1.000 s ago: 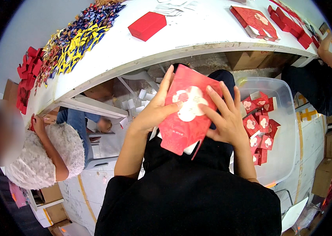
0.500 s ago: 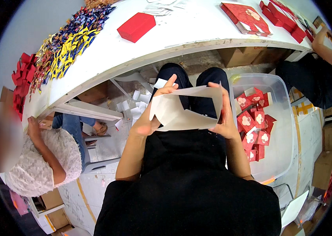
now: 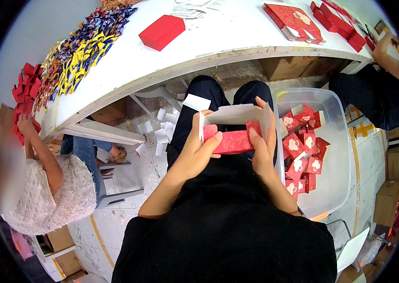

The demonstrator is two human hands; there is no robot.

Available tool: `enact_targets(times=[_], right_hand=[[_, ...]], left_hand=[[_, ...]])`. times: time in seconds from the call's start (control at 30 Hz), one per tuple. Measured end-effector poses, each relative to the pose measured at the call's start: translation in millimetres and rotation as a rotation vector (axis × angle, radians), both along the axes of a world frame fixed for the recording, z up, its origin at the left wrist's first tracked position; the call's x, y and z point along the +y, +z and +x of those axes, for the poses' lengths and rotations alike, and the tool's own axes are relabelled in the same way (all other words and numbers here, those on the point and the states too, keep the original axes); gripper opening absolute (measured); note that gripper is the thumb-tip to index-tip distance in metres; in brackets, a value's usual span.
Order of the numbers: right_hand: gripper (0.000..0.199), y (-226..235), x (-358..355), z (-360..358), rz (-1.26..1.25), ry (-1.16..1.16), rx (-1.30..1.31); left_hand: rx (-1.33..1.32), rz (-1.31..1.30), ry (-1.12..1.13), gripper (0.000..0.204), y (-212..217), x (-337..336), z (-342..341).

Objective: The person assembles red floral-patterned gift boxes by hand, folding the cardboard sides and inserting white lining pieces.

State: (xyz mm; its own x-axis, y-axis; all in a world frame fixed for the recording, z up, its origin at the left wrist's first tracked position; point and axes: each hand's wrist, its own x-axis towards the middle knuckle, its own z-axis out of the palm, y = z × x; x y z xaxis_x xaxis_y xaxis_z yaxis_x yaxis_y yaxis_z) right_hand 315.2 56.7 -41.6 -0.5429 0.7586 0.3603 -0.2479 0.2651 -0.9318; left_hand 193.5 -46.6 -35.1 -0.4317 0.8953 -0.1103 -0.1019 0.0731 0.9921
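Over my lap, both hands hold a part-folded paper box (image 3: 236, 142), red patterned outside and white inside. My left hand (image 3: 196, 150) grips its left end, thumb pressing on the red near panel. On the other end my right hand (image 3: 262, 147) is closed, its thumb on a red flap and its fingers behind the white wall. The middle of the box gapes, and dark trousers show through. A white paper piece (image 3: 196, 102) rests on my left thigh.
Right of my legs stands a clear plastic bin (image 3: 328, 198) with several red flower-printed boxes (image 3: 297, 145). The white table (image 3: 228, 33) ahead bears a red box (image 3: 162, 32), flat red cartons (image 3: 294, 22) and colourful wrapped packets (image 3: 86, 52). People sit at left and right. White scraps (image 3: 164, 133) litter the floor.
The box has turned in my hands, so its red side now shows and my thumbs press its near panel. The left co-worker's hand has reached up to the red pile.
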Motion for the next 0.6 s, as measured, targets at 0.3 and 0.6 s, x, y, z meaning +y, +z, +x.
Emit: enact_targets(times=[0.3,0.6], right_hand=[[0.057,-7,13,4,0.322,0.028,-0.076],[0.054,-11,9,4,-0.024,0.108,0.077]], left_hand=[[0.028,0.180,-0.117,0.058,1,-6,-6],[-0.162,0.091,-0.077,0.045,2,3,-5]])
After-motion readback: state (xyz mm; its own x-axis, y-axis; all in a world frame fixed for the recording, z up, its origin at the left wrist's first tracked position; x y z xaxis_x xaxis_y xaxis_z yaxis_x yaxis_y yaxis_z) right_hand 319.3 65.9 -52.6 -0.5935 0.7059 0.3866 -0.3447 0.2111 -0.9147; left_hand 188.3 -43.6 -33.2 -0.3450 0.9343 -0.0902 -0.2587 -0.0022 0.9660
